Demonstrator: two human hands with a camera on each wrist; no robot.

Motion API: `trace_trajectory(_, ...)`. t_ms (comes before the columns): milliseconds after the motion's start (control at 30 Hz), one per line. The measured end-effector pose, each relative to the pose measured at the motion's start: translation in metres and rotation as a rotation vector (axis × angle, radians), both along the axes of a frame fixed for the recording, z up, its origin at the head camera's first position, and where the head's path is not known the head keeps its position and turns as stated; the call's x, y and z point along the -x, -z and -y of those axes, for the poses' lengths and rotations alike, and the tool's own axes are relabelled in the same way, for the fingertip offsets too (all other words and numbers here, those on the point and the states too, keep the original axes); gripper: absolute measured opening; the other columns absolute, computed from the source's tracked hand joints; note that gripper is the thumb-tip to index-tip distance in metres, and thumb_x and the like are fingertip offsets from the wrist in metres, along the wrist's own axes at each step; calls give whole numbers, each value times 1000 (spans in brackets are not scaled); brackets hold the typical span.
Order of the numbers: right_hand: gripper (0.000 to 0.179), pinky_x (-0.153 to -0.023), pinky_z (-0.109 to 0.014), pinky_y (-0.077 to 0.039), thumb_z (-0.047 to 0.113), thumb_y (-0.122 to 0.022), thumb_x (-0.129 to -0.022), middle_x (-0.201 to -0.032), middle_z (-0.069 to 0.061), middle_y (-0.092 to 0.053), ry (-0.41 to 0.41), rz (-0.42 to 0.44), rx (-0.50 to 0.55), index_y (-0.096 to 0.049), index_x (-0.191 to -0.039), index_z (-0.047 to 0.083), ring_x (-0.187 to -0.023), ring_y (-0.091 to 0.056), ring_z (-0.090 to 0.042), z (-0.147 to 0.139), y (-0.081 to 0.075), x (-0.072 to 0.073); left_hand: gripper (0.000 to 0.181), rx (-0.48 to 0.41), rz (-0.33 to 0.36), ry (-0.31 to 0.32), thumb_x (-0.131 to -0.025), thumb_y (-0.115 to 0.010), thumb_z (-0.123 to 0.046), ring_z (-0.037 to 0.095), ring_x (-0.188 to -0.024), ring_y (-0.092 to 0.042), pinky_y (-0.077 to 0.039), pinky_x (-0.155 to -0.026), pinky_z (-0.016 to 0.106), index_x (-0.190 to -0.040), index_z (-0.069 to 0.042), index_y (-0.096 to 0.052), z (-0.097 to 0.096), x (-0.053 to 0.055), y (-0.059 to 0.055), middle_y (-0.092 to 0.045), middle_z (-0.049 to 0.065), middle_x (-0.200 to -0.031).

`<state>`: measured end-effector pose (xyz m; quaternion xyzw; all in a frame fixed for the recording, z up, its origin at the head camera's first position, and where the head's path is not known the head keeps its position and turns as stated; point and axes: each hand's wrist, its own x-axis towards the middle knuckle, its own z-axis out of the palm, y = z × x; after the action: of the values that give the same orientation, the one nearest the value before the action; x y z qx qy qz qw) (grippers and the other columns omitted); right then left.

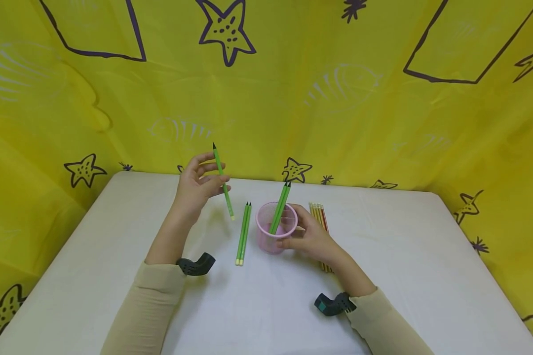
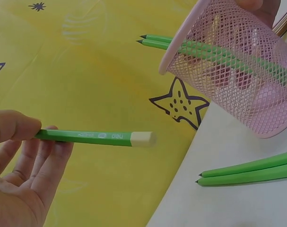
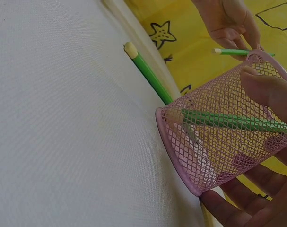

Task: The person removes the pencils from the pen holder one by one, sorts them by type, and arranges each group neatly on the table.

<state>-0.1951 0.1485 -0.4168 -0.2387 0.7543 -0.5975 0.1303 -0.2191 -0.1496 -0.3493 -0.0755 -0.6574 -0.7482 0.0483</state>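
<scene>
My left hand (image 1: 196, 185) pinches a green pencil (image 1: 223, 182) above the table, its dark point up and its pale eraser end down. With my right hand (image 1: 313, 236) I grip a pink mesh pencil cup (image 1: 271, 242) by its side. Two green pencils (image 1: 280, 209) lean inside the cup, points upward, their eraser ends seen through the mesh in the right wrist view. Left of the cup, two more green pencils (image 1: 243, 234) lie side by side on the table, erasers toward me.
A row of several yellow and red pencils (image 1: 320, 217) lies right of the cup, partly covered by my right hand and forearm. The white table (image 1: 404, 276) meets a yellow curtain (image 1: 266, 108) with drawn stars at its back edge.
</scene>
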Motion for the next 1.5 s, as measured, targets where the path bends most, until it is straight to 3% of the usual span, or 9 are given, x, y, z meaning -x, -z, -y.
trace_trajectory(300, 81, -108, -56, -42, 4, -84, -76, -143, -8, -50, 0, 7, 2, -43, -144, 17, -134, -47, -36, 0, 0, 0, 58, 64, 97, 12, -92, -63, 4, 18, -91, -69, -61, -80, 37, -144, -6, -39, 2, 4, 3, -57, 12, -122)
trace_trajectory(600, 81, -108, -56, -43, 5, -85, -76, -143, -8, -50, 3, 11, -5, -43, -144, 18, -133, -47, -36, 0, 0, 0, 58, 133, 134, 81, -92, -65, 4, 20, -89, -69, -61, -80, 40, -144, -7, -41, 3, 5, 6, -56, 14, -121)
trace_trajectory(800, 81, -106, -54, -46, 4, -84, -77, -142, -8, -50, 7, 10, -8, -43, -144, 18, -132, -49, -36, 1, 0, 0, 59, 209, 187, 161, -91, -65, 5, 21, -89, -70, -61, -80, 42, -144, -6, -42, 5, 5, 8, -54, 18, -122)
trace_trajectory(1067, 81, -105, -53, -47, 3, -84, -76, -143, -9, -50, 8, 19, -4, -43, -145, 17, -132, -49, -37, 1, 0, -1, 57, 275, 235, 210, -92, -64, 4, 35, -98, -66, -61, -80, 42, -144, -5, -42, 3, 6, 14, -49, 30, -130)
trace_trajectory(1267, 82, -103, -52, -48, 5, -84, -76, -143, -8, -50, 10, 13, -13, -43, -145, 18, -130, -50, -37, 1, -1, -1, 56, 310, 260, 225, -91, -65, 5, 46, -105, -62, -61, -79, 42, -142, -5, -43, 0, 6, 18, -51, 23, -123)
trace_trajectory(1500, 81, -104, -51, -48, 5, -84, -77, -143, -8, -50, 4, 3, -6, -42, -145, 17, -131, -49, -35, 1, 0, -1, 52, 396, 329, 279, -91, -65, 3, 40, -101, -64, -61, -79, 40, -139, -6, -46, -1, 5, 20, -53, 19, -120)
